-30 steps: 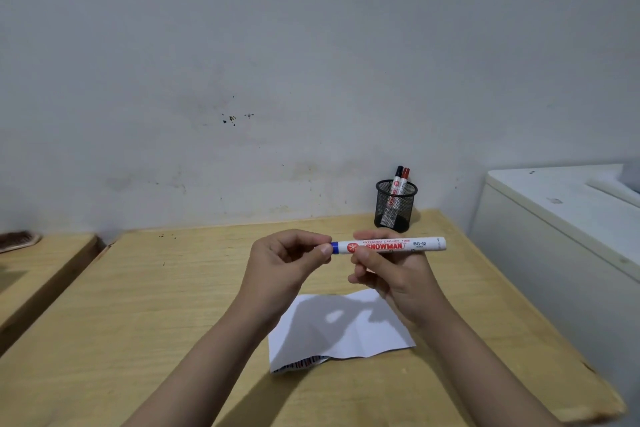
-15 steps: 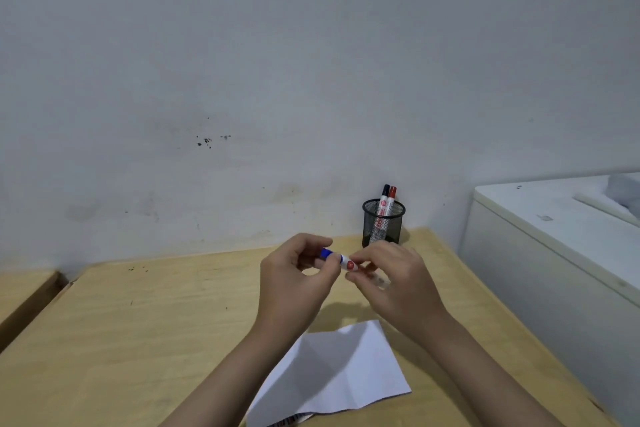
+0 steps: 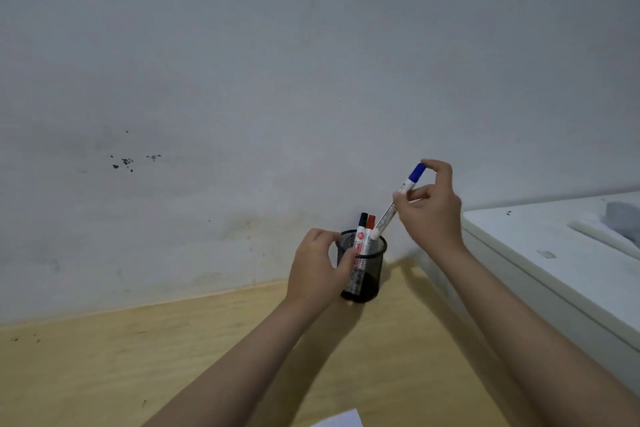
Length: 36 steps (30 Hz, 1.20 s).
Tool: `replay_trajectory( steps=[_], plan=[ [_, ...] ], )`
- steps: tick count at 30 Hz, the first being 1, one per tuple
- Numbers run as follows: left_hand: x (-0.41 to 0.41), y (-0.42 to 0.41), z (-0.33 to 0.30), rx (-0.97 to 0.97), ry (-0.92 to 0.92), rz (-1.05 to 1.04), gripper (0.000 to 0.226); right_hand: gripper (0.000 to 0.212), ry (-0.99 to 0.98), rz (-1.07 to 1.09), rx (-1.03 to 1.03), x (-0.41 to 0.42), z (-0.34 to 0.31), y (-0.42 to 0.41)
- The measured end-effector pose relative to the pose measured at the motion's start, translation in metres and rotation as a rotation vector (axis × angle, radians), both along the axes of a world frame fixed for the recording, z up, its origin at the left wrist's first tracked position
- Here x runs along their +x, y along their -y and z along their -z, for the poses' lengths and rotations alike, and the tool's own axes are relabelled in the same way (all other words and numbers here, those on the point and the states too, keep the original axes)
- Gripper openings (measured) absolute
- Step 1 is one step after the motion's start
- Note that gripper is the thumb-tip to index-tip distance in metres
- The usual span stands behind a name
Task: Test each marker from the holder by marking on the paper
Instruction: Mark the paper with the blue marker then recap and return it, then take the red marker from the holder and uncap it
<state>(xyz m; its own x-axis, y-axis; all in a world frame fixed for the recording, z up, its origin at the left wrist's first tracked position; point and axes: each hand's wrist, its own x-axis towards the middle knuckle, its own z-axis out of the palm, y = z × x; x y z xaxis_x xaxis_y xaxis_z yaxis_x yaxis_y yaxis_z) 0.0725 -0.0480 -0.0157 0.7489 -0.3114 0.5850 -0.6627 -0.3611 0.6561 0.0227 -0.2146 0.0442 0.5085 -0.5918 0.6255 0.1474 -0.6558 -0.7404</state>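
A black mesh holder (image 3: 370, 265) stands on the wooden table (image 3: 104, 364) near the wall. Inside it a black-capped marker (image 3: 362, 226) and a red-capped marker (image 3: 371, 222) stand upright. My left hand (image 3: 320, 270) grips the holder's left side. My right hand (image 3: 431, 208) holds a white marker with a blue cap (image 3: 398, 199) by its upper end, tilted, with its white bottom end at the holder's rim. Only a corner of the white paper (image 3: 341, 421) shows at the bottom edge.
A white cabinet (image 3: 554, 263) stands right of the table, its top higher than the tabletop, with a white stick and a grey object on it. The stained wall (image 3: 242, 114) rises just behind the holder.
Both hands have moved from above the paper to the holder. The blue-capped marker went from level to tilted over the holder, and my left hand let go of it and took the holder.
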Motion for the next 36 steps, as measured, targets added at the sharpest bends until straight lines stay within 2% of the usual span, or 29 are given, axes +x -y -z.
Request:
replay_trajectory(
  steps=[6,10,13,18,24,27,30,33,36],
  plan=[
    [0.02,0.022,0.021,0.029,-0.002,-0.04,0.032,0.043,-0.399,-0.031,-0.158,0.036,0.045,0.013],
    [0.021,0.021,0.021,-0.015,-0.018,-0.054,0.034,0.051,-0.518,-0.046,-0.19,0.044,0.058,0.01],
    [0.021,0.021,0.019,-0.01,-0.024,-0.058,0.035,0.065,-0.575,0.046,-0.33,0.046,0.053,0.009],
    [0.02,0.021,0.019,-0.011,-0.026,-0.065,0.036,0.046,-0.67,0.135,-0.524,0.05,0.043,0.007],
    [0.022,0.021,0.018,0.019,-0.022,-0.071,0.036,0.036,-0.536,0.178,-0.646,0.045,0.04,0.006],
    [0.021,0.021,0.017,0.065,-0.034,-0.063,0.037,0.031,-0.404,0.055,-0.584,0.036,0.036,0.001],
    [0.016,0.019,0.014,0.109,-0.077,-0.034,0.038,0.025,-0.333,-0.17,-0.413,0.02,0.03,-0.009],
    [0.0,0.009,0.006,0.042,-0.199,-0.006,0.029,0.024,-0.142,-0.305,-0.316,-0.003,0.027,-0.022],
    [-0.026,-0.01,-0.011,-0.217,-0.5,0.113,0.014,0.023,0.074,-0.316,-0.332,-0.036,0.023,-0.038]
  ],
)
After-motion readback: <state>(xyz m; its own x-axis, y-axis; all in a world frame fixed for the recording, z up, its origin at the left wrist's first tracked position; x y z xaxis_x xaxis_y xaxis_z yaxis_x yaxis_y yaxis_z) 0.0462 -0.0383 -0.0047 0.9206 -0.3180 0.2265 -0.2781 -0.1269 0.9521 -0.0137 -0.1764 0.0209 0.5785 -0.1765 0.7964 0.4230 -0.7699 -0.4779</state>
